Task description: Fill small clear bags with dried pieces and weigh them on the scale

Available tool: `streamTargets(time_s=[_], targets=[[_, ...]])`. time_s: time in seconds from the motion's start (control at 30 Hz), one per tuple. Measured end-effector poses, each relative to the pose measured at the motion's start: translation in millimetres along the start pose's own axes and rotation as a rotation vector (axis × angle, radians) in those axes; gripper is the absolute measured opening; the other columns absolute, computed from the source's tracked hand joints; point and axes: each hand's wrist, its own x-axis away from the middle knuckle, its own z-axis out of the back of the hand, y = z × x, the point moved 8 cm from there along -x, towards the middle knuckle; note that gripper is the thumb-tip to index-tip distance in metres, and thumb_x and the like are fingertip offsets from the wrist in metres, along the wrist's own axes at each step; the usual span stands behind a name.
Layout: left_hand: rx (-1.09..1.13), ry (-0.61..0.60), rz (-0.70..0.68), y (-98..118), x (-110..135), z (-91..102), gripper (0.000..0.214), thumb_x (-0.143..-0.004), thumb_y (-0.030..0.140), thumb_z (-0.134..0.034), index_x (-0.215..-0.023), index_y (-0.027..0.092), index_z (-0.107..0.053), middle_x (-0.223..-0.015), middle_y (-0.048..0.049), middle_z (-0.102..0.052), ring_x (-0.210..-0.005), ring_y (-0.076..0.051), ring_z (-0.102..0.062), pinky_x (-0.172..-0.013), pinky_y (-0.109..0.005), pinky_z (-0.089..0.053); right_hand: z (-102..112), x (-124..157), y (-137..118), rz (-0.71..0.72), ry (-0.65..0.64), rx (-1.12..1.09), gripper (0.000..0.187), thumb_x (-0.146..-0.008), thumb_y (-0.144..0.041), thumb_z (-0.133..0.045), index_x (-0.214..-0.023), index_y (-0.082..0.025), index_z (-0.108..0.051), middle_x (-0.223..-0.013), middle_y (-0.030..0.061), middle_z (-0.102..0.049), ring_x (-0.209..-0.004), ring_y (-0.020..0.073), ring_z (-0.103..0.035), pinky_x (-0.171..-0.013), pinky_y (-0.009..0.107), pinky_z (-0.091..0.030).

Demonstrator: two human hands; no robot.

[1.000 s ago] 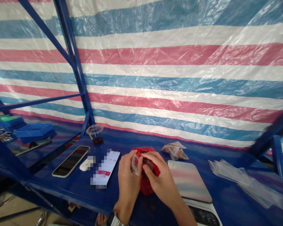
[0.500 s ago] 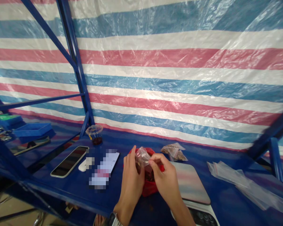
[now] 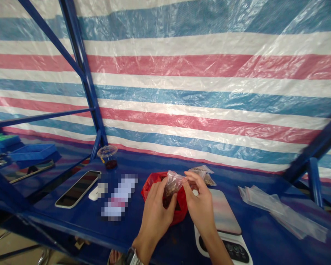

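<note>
Clear bag farther right, partly behind left hand

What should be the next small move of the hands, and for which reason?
Probably the right hand should slide its fingertips along the upper edge of the small clear bag, pressing it. The bag holds brown pieces, the left hand supports its body over the red bag, and the right fingertips are at its upper corner. Whether it is sealed, I cannot tell.
</note>
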Motion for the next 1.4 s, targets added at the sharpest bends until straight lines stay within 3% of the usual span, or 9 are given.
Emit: streamTargets(time_s=[0.2,0.3,0.47,0.57,0.7,0.8,0.97,1.17,1.4], targets=[[-0.092,0.126,0.072,-8.7,-2.1,8.2,0.058,-0.093,0.034,-0.066,-0.147,0.020,-0.050,-0.138,-0.0155,-0.065,-0.128,-0.032,-0.061,-0.109,-0.055,-0.048,-26.9,10.2,-12.7,0.010,-0.188,-0.036,0.022,-0.093,-0.040,-0.067,-0.099,-0.021,-0.075,-0.097,0.0061,-0.078,-0.091,0.0220,-0.073,-0.085,0.033,-0.057],[-0.042,0.225,0.162,-22.7,-1.3,15.9,0.047,-0.094,0.029,-0.060,-0.140,0.019,-0.056,-0.134,-0.0152,-0.067,-0.125,-0.032,-0.063,-0.108,-0.054,-0.049,-38.9,16.1,-14.5,0.028,-0.282,-0.002,0.026,-0.098,-0.040,-0.061,-0.110,-0.021,-0.074,-0.103,0.0070,-0.078,-0.093,0.0222,-0.073,-0.087,0.034,-0.057],[0.126,0.465,0.441,-54.2,5.8,39.6,0.036,-0.091,0.024,-0.056,-0.127,0.018,-0.059,-0.123,-0.0137,-0.070,-0.114,-0.028,-0.068,-0.102,-0.046,-0.054,-41.3,18.7,11.8,0.144,-0.338,0.499,0.021,-0.093,-0.029,-0.065,-0.111,-0.024,-0.075,-0.113,0.0080,-0.078,-0.110,0.0329,-0.066,-0.098,0.048,-0.048],[0.036,0.403,0.511,-58.9,3.7,41.6,0.030,-0.090,0.030,-0.060,-0.118,0.019,-0.061,-0.115,-0.0122,-0.070,-0.105,-0.028,-0.070,-0.095,-0.045,-0.055,-41.4,18.9,28.5,0.185,-0.370,0.697,0.022,-0.089,-0.021,-0.067,-0.110,-0.025,-0.075,-0.113,0.0076,-0.078,-0.109,0.0350,-0.065,-0.096,0.050,-0.045],[-0.169,0.172,0.505,-59.5,-4.4,28.3,0.032,-0.089,0.046,-0.065,-0.106,0.019,-0.065,-0.113,-0.0151,-0.068,-0.095,-0.030,-0.071,-0.081,-0.041,-0.055,-36.1,17.7,21.7,0.247,-0.285,0.798,0.030,-0.089,-0.014,-0.063,-0.113,-0.027,-0.074,-0.115,0.0068,-0.077,-0.108,0.0318,-0.066,-0.095,0.047,-0.041],[-0.155,0.038,0.514,-65.1,-7.6,15.8,0.030,-0.087,0.040,-0.070,-0.109,0.020,-0.065,-0.097,-0.0103,-0.071,-0.088,-0.028,-0.071,-0.077,-0.036,-0.053,-34.5,18.6,15.3,0.258,-0.244,0.851,0.031,-0.089,-0.012,-0.060,-0.115,-0.026,-0.073,-0.115,0.0078,-0.076,-0.108,0.0313,-0.065,-0.095,0.047,-0.040],[0.021,0.080,0.433,-63.2,-13.0,14.3,0.063,-0.073,0.002,-0.060,-0.134,0.021,-0.061,-0.110,-0.0100,-0.074,-0.096,-0.023,-0.072,-0.095,-0.039,-0.054,-36.8,22.8,26.2,0.239,-0.222,0.873,0.031,-0.090,-0.014,-0.057,-0.114,-0.023,-0.075,-0.116,0.0106,-0.074,-0.104,0.0321,-0.068,-0.092,0.048,-0.044],[0.462,-0.032,0.269,-48.1,-23.8,-10.8,0.063,-0.066,-0.003,-0.049,-0.121,0.020,-0.065,-0.115,-0.0051,-0.076,-0.103,-0.018,-0.073,-0.100,-0.034,-0.056,-44.1,29.0,36.0,0.297,-0.227,0.826,0.043,-0.085,-0.007,-0.049,-0.118,-0.021,-0.074,-0.118,0.0123,-0.074,-0.104,0.0289,-0.070,-0.093,0.044,-0.049],[0.460,0.052,0.310,-59.8,-28.9,-19.1,0.071,-0.061,-0.003,-0.052,-0.128,0.017,-0.063,-0.124,-0.0102,-0.074,-0.107,-0.021,-0.073,-0.100,-0.037,-0.057,-39.2,28.4,42.7,0.321,-0.162,0.818,0.044,-0.087,-0.010,-0.048,-0.118,-0.024,-0.076,-0.113,0.0117,-0.076,-0.103,0.0294,-0.070,-0.093,0.046,-0.049]])
